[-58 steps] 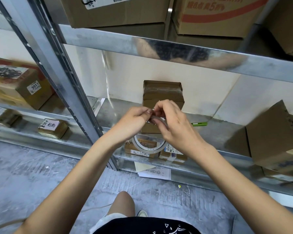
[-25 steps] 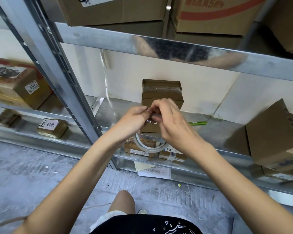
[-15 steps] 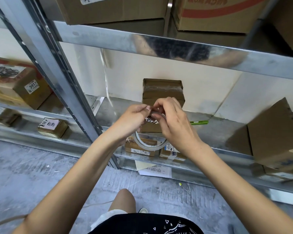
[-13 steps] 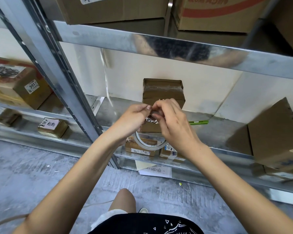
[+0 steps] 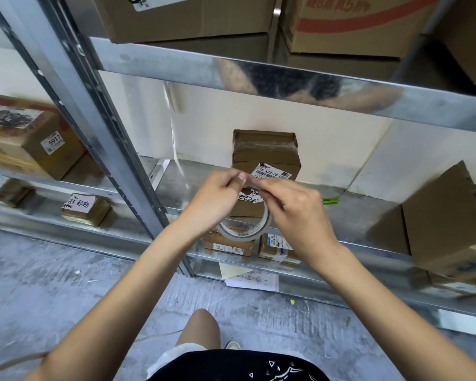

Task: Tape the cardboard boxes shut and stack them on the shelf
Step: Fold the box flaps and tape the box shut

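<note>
Head view. Both hands are raised in front of the middle shelf [image 5: 368, 215], working a roll of clear tape [image 5: 248, 232]. The left hand [image 5: 217, 199] pinches the top of the roll between thumb and curled fingers. The right hand [image 5: 294, 210] has its fingers curled at the same spot, apparently pinching or picking at the free end; the end itself is too blurred to confirm. The roll hangs below the two hands, its open ring facing the camera.

The deciding relation: the taped box [image 5: 264, 166] stands directly beyond the hands, against the far wall, upright, its long axis vertical, labels on its near face. Both hands are about equally near it, the right slightly farther right. Nothing lies between hands and box.

Surroundings: a green marker [image 5: 331, 200] lies on the shelf just right of the box. An open cardboard box [image 5: 445, 215] sits tilted at far right, flaps up, seemingly unsealed. Small parcels [image 5: 228, 243] rest on the lower shelf beneath the roll. A steel upright [image 5: 105, 138] runs diagonally at left, clear of the reach.

Judgement: tape must be drawn out before any sealing.
</note>
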A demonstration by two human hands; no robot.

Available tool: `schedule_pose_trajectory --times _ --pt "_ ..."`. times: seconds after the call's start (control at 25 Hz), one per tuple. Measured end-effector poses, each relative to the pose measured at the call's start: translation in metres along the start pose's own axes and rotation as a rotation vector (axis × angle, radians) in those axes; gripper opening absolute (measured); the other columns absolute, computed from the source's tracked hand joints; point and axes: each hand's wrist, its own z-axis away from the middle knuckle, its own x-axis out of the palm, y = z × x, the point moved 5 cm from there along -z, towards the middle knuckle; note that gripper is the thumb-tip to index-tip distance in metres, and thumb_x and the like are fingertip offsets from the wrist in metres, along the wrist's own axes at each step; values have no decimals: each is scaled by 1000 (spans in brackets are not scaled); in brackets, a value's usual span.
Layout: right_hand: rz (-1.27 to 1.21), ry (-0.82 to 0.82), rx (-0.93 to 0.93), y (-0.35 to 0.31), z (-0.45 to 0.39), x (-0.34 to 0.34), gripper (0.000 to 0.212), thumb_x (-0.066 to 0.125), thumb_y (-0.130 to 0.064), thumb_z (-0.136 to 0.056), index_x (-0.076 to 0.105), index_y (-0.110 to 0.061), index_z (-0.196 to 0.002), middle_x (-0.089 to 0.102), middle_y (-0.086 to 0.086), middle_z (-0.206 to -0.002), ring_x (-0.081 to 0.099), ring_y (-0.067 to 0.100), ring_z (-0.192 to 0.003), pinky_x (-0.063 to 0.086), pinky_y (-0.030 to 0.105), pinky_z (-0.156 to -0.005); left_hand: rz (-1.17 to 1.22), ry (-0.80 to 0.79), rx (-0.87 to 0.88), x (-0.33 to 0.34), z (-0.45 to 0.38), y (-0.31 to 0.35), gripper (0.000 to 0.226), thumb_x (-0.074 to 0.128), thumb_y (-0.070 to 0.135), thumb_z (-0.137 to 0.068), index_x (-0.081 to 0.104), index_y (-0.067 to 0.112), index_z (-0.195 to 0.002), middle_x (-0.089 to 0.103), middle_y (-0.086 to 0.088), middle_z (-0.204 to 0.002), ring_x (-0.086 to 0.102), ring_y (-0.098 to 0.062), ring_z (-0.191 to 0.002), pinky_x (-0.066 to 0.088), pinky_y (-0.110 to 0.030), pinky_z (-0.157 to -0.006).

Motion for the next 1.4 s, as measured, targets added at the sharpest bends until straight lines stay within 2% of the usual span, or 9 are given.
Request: schedule_pose_trajectory --times 0.08,0.16,0.32,0.6,0.72,0.84,1.0,1.2,1.4 --pt "-104 -8 139 4 -7 -4 16 69 -1 -81 73 -8 -95 72 1 -88 65 10 -77 51 25 -73 -85 7 67 3 2 0 27 41 13 -100 66 11 -111 68 -3 -108 60 -15 -108 43 -29 -97" --pt "-214 -86 252 10 -13 -5 15 70 1 -78 72 -9 -90 70 -2 -81 61 9 -75 49 20 -70 -174 22 130 4 6 2 27 43 16 -100 65 14 -115 67 -2 -111 58 -14 -109 43 -29 -97" --pt "-160 -256 188 7 -19 -5 18 67 4 -78 66 -8 -92 64 -1 -78 56 10 -75 45 15 -69 -288 51 213 2 11 6 27 43 17 -100 64 14 -117 65 -4 -112 57 -16 -106 42 -26 -91" --pt "-168 -251 196 7 -13 -3 19 60 8 -80 62 -6 -93 59 -2 -81 49 2 -70 37 7 -68 -231 79 237 5 16 4 28 43 14 -99 66 14 -115 64 3 -104 58 -11 -101 37 -15 -82" --pt "-176 -229 199 6 -6 2 21 56 7 -82 58 -8 -96 57 -3 -84 47 3 -77 36 8 -69 -246 87 238 5 17 2 28 43 15 -99 66 14 -115 65 1 -106 58 -13 -102 36 -16 -82" --pt "-219 -223 259 8 -2 4 21 59 1 -85 56 -10 -102 58 -4 -85 51 6 -80 43 17 -72 -310 76 253 3 18 1 28 43 17 -100 64 14 -118 63 -1 -110 57 -16 -105 38 -20 -86" --pt "-178 -242 268 8 -4 2 30 65 0 -79 53 -12 -104 58 -6 -79 52 7 -73 46 24 -72 -355 51 280 4 18 1 29 42 17 -100 62 12 -121 62 -4 -111 56 -19 -107 42 -31 -93" --pt "-196 -279 266 8 -7 -3 30 64 1 -75 53 -13 -99 55 -10 -70 51 1 -67 44 20 -68 -347 49 277 5 18 -1 29 43 17 -100 62 9 -120 62 -3 -110 56 -18 -107 40 -24 -91" --pt "-184 -273 314 7 -9 -4 30 64 2 -70 53 -13 -93 57 -6 -67 51 10 -65 44 24 -64 -369 38 297 10 17 3 28 43 17 -100 62 8 -118 60 -3 -103 56 -18 -99 41 -27 -86"
